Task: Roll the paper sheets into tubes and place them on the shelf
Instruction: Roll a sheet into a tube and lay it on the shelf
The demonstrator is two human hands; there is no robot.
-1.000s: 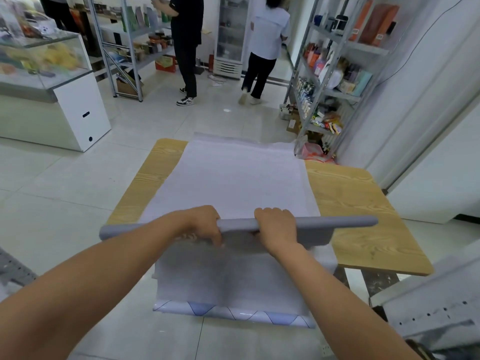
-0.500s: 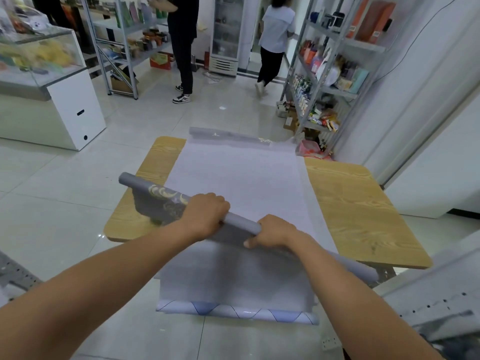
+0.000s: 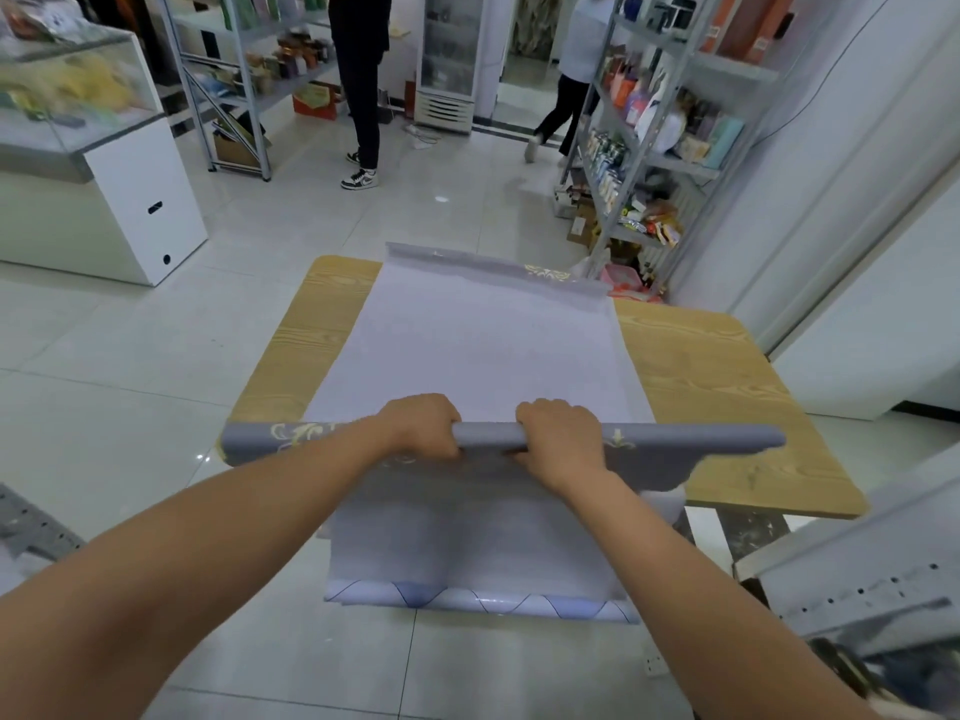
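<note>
A grey paper tube with gold ornament [image 3: 691,443] lies level across the near part of the wooden table [image 3: 691,387], its loose flap hanging below. My left hand [image 3: 423,426] and my right hand [image 3: 563,436] grip the tube side by side near its middle, fingers curled over the top. Beneath it a pale lilac paper sheet [image 3: 483,350] lies flat along the table, its far edge curled up and its near end hanging over the table's front edge with a blue wave pattern showing.
A metal shelf with goods [image 3: 649,148] stands at the right behind the table. A white shelf part [image 3: 852,579] juts in at the lower right. A glass display counter [image 3: 104,163] stands left. Two people [image 3: 363,85] stand on the tiled floor beyond.
The tube was level, then tilted with its left end raised and far; now both hands hold it level again across the table's near part. One person walked away to the right.
</note>
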